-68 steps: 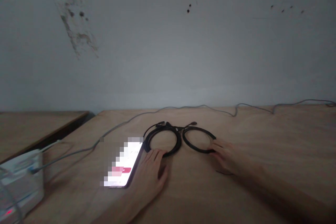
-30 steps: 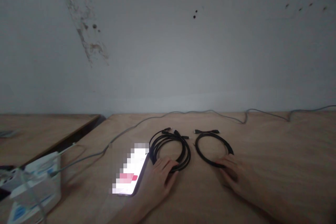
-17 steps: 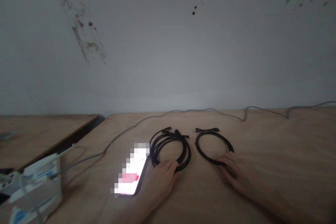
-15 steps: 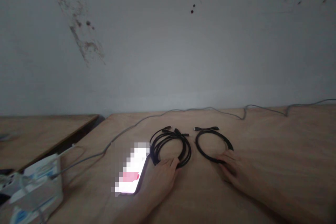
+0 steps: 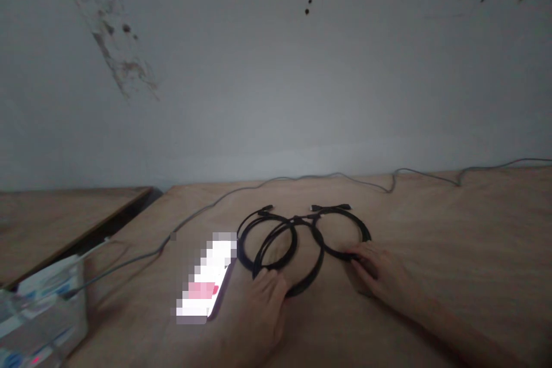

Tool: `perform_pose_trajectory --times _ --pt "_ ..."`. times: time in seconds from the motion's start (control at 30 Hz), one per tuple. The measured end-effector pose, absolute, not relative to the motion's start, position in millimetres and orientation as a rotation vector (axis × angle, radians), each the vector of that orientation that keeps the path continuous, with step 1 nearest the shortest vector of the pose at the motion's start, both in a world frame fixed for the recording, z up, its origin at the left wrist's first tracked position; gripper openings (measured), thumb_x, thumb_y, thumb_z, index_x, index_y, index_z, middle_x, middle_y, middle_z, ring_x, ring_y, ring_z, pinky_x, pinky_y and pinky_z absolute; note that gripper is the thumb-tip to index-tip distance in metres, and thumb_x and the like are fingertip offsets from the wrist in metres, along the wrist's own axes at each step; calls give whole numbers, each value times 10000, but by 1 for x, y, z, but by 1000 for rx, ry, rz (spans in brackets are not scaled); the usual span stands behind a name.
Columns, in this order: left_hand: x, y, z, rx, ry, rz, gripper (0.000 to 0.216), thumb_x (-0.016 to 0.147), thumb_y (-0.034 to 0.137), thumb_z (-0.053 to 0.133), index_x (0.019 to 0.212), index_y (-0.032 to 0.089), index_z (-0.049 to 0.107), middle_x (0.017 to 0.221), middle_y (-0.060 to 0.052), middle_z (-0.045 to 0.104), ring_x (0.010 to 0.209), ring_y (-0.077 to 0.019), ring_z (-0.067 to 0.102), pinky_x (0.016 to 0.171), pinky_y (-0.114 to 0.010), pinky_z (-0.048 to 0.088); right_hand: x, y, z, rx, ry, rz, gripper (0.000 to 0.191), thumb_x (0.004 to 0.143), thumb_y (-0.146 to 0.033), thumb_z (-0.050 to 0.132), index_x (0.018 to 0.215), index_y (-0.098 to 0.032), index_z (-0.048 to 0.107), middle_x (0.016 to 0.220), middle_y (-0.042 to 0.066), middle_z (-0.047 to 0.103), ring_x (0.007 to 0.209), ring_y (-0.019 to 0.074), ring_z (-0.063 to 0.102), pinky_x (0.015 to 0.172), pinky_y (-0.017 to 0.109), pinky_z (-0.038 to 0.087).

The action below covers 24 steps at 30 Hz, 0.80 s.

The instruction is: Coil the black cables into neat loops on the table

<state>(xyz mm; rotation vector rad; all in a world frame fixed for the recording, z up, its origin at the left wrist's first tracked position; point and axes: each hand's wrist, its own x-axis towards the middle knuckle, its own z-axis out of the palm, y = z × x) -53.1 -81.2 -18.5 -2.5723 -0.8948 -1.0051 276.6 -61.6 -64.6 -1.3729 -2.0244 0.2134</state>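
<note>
The left hand (image 5: 264,310) and right hand (image 5: 377,273) lie open, resting on the left cable coil (image 5: 276,229) and right cable coil (image 5: 340,211), which overlap mid-table; pulling them apart could snag the loops or knock the phone (image 5: 207,282) just left

Light: dim and grey across my wall (image 5: 276,80) and tabletop (image 5: 448,224).
Glare: my phone screen (image 5: 209,279) burns white through its pixel blocks.
Shadows: soft, under my right hand (image 5: 382,276).
Edges: bowed, slightly blurred.
</note>
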Motion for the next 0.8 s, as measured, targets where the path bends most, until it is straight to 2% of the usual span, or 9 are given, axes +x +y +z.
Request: perform_pose_trajectory --times 0.1,0.2,0.37,0.43,0.5,0.57,0.67,0.8 --pt "-46 -92 -19 -2711 -670 -936 270 914 90 439 1120 175 591 920 -104 750 840 -256 713 855 -410 587 280 -60 -68 -1372 -1944 245 355 962 -172 455 1203 -265 698 1147 114 768 1072 309 725 965 515 575" --pt "-41 -95 -18 -2869 -545 -833 114 969 196 498 986 199 610 821 -62 730 760 -238 684 783 -388 576 283 -59 -70 -1380 -1908 249 378 944 -150 455 1222 -273 680 1148 118 768 1063 315 730 968 515 572" --pt "-40 -92 -16 -3089 -576 -824 200 979 408 578 932 216 614 843 -46 710 800 -230 671 828 -392 564 282 -62 -60 -1388 -1993 191 271 979 -235 512 1180 -246 694 1137 106 752 1065 306 705 953 503 566" --pt "-41 -88 -14 -3068 -728 -878 181 967 392 585 953 216 626 896 -58 706 853 -243 672 874 -417 556 279 -66 -52 -1353 -2032 153 241 1017 -275 503 1168 -241 688 1177 100 731 1108 291 679 979 497 548" --pt "-43 -82 -11 -2910 -1011 -941 122 990 289 545 1014 216 639 1032 -82 706 980 -269 671 963 -464 527 274 -72 -45 -1333 -2066 120 227 1045 -316 495 1161 -248 677 1196 93 716 1138 283 654 998 495 532" --pt "-45 -74 -9 -2782 -1251 -934 144 1001 247 524 1074 221 645 1124 -93 683 1050 -283 653 949 -464 531 268 -78 -39 -1358 -2084 93 219 1031 -377 547 1172 -259 666 1161 84 718 1123 296 643 973 499 534" --pt "-48 -61 -11 -2659 -1508 -887 191 984 294 549 1122 214 655 1156 -105 677 1072 -318 648 930 -499 536 257 -84 -35 -1386 -2118 60 274 971 -416 643 1199 -265 652 1144 72 720 1087 310 638 928 497 546" --pt "-53 -53 -17 -2661 -1645 -877 261 976 346 579 1182 211 667 1164 -102 715 1089 -315 665 971 -500 528 247 -86 -36 -1399 -2128 -13 323 905 -389 706 1188 -243 658 1157 86 716 1099 325 638 970 519 531"
